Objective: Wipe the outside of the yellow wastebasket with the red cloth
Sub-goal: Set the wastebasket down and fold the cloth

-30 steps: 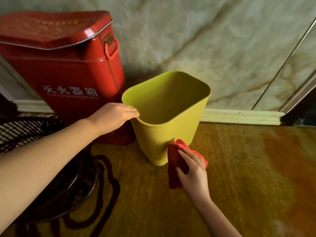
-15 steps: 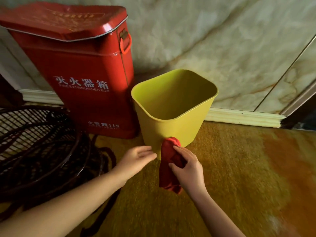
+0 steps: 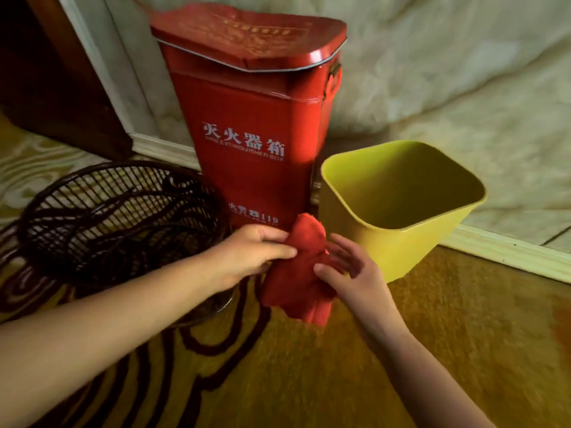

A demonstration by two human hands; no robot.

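The yellow wastebasket stands upright and empty on the floor at the right, near the wall. The red cloth hangs in the air just left of the basket, apart from its wall. My left hand comes in from the left and grips the cloth's upper part with closed fingers. My right hand is beside the cloth on its right with fingers spread. Its thumb rests on the cloth's front, and it lies between the cloth and the basket.
A tall red fire extinguisher box stands against the marble wall, touching the basket's left side. A dark wicker basket sits at the left on the patterned yellow carpet. A white skirting board runs behind the wastebasket.
My left hand moved in and took hold of the red cloth. My right hand's fingers spread apart. The cloth came off the basket's wall, and the view swung left.
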